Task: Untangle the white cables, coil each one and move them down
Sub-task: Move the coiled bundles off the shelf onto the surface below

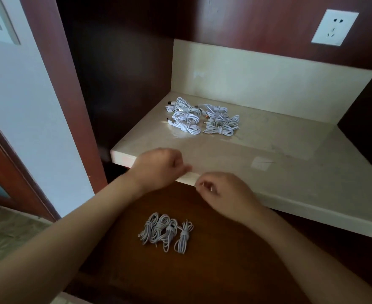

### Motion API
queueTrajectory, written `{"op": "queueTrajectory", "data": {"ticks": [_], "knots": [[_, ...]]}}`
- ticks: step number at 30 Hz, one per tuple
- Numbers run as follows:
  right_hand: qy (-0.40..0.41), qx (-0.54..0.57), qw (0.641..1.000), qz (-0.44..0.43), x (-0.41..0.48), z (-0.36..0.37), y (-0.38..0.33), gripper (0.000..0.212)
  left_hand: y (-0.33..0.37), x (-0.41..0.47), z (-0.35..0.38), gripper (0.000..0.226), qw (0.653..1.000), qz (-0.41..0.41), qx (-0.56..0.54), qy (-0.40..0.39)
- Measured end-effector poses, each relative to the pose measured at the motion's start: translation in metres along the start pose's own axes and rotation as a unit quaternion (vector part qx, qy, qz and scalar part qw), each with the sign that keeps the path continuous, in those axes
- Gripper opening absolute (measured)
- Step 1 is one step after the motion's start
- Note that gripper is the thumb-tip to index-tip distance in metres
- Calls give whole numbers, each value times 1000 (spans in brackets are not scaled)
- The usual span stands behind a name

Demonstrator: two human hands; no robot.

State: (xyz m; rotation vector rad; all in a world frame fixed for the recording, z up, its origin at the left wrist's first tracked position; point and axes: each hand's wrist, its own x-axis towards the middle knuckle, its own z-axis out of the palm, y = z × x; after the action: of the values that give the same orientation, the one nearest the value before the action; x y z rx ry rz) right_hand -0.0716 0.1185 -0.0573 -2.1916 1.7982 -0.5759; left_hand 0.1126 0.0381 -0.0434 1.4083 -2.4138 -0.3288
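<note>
Several white cable bundles (202, 116) lie in a loose pile at the back left of the pale stone counter (290, 154). Below it, on the dark wooden surface (213, 260), several coiled white cables (166, 232) lie side by side. My left hand (158, 167) hovers at the counter's front edge, its fingers loosely curled and blurred. Just right of it and slightly lower, my right hand (222, 194) has its fingers loosely curled too. I see no cable in either hand. Both hands are well short of the pile.
A raised pale backsplash (268, 77) closes off the counter's rear. A white wall socket (334, 27) sits on the dark red panel above. A red-brown wooden post (70, 106) and white wall stand to the left, with tiled floor (9, 233) below.
</note>
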Motion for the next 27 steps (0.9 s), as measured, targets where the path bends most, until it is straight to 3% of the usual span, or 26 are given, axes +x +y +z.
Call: {"op": "queueTrajectory", "data": {"ticks": [5, 8, 13, 18, 24, 27], "knots": [[124, -46, 991, 11, 48, -34, 30, 17, -1, 47, -6, 15, 992, 17, -28, 121], [153, -83, 984, 19, 75, -34, 55, 24, -7, 79, 4, 27, 991, 54, 20, 120], [174, -154, 972, 22, 108, -23, 83, 46, -18, 114, 21, 51, 991, 37, 75, 107], [186, -151, 971, 15, 127, -13, 96, 55, -31, 123, 36, 51, 993, 26, 55, 105], [223, -149, 963, 14, 135, -8, 101, 43, -37, 129, 41, 47, 990, 36, 56, 128], [198, -135, 970, 39, 135, -8, 101, 36, -39, 128, 42, 45, 988, 16, 50, 146]]}}
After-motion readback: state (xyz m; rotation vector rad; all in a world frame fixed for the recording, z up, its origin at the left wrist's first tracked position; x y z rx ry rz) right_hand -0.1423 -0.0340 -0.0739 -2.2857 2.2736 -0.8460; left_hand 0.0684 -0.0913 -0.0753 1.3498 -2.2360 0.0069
